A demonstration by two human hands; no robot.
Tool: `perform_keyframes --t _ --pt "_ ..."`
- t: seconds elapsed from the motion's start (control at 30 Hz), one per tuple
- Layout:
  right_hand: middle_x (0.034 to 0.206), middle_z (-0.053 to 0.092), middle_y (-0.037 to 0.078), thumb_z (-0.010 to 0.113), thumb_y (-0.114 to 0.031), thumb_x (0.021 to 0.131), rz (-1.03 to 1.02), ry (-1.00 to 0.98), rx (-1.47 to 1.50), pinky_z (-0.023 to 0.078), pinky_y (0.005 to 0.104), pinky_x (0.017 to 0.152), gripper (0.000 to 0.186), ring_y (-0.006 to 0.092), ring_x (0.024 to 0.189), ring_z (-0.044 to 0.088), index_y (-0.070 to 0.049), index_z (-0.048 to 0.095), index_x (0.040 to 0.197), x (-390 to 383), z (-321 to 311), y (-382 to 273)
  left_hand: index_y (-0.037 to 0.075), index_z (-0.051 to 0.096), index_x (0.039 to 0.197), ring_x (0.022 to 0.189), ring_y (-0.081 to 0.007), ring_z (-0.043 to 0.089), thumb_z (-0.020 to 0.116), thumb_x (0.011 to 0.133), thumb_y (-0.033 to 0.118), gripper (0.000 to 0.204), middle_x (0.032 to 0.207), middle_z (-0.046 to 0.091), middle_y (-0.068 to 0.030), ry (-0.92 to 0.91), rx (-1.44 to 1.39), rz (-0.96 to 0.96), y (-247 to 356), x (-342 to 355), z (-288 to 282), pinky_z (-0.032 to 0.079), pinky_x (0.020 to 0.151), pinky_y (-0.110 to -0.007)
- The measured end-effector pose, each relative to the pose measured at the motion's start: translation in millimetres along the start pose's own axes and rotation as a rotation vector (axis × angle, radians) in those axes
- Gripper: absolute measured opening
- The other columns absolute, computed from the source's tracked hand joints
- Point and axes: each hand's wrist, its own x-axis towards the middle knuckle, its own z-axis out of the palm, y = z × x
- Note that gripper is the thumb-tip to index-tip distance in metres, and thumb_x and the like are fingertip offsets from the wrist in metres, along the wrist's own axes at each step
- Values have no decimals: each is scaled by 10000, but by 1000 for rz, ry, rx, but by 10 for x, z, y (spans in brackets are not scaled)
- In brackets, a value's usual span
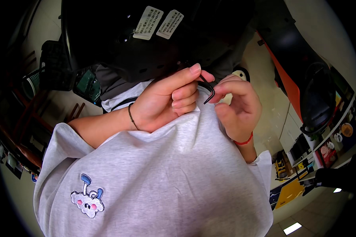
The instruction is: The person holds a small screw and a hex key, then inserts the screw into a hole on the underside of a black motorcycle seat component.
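A black hex key (212, 94) with a bent end sits between my two hands, in front of my chest. My left hand (166, 96) is closed, pinching the key's long part between thumb and index finger; the other fingers curl into the palm. Beside the bent end is my right hand (241, 104), its fingers curved and its thumb apart from them. Its index fingertip appears to touch the key near the bend. Just beyond both hands lies a large glossy black shell (106, 43) bearing two white labels (148, 23), with small holes along its near edge.
A long black and orange object (288, 83) stands at the right. Shelves with assorted goods (332, 150) line the far right. Dark chairs (31, 106) and a green-and-black case (88, 86) are at the left. My light grey shirt (154, 185) fills the lower middle.
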Motion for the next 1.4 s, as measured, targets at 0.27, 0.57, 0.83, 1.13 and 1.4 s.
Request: perform_keyframes --t 0.27,0.57,0.83,1.13,1.4 --pt "847 668 34 808 -150 649 -594 -66 -593 444 278 573 336 179 696 624 -87 665 946 226 -95 75 80 622 1002 463 -43 280 332 1043 335 389 486 312 100 27 -11 -16 5 7 -13 298 482 -192" --pt "756 670 22 781 -108 679 -402 165 -330 429 255 572 334 169 614 610 -53 641 977 54 242 201 87 622 1009 476 -41 303 346 1036 360 389 503 331 89 -8 21 -9 0 -6 -12 308 484 -189" --pt "847 679 55 685 -37 761 -486 104 -418 489 287 643 242 197 721 605 -33 662 1002 169 216 199 57 611 959 524 -62 353 391 1023 341 365 577 401 53 10 -138 -55 47 -30 31 316 517 -219" --pt "806 640 127 560 -130 942 -301 278 -54 455 251 598 192 167 684 584 44 640 934 178 50 29 -9 287 1442 992 -181 519 290 1015 336 549 1143 532 -140 -24 293 -116 77 -276 132 421 897 -300" --pt "839 649 161 586 -166 927 -394 72 -43 469 274 590 237 201 697 593 66 631 899 202 -98 -122 -60 306 1403 1347 -286 364 262 867 -7 541 1489 288 -193 -97 168 86 79 -280 315 265 1160 -374"
